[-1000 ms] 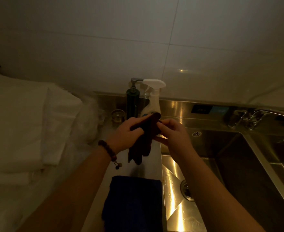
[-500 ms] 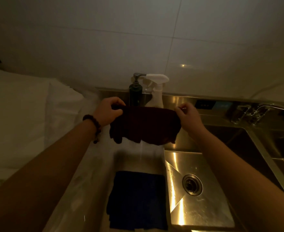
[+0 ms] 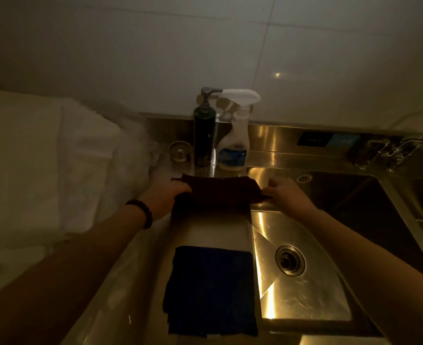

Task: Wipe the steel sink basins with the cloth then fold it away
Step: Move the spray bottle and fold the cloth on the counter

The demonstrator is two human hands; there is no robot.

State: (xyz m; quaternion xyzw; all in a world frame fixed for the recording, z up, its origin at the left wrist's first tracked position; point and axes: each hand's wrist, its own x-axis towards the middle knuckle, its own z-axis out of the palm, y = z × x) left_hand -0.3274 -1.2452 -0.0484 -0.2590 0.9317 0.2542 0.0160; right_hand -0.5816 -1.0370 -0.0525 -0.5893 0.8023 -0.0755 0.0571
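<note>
Left hand (image 3: 166, 195) and right hand (image 3: 286, 195) each pinch an end of the dark, soft cloth (image 3: 217, 192), stretched flat over the shiny steel table (image 3: 217, 232) beside the sink basin (image 3: 305, 295).

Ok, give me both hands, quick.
Left hand: closed on the left end of the dark cloth.
Right hand: closed on the cloth's right end.

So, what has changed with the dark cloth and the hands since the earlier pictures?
The dark red cloth was bunched between both hands, then spread wide in the air, and now it has come down onto the steel counter beside the basin. The left hand and right hand still hold its ends. The blue cloth, pump bottle and spray bottle stayed put.
</note>
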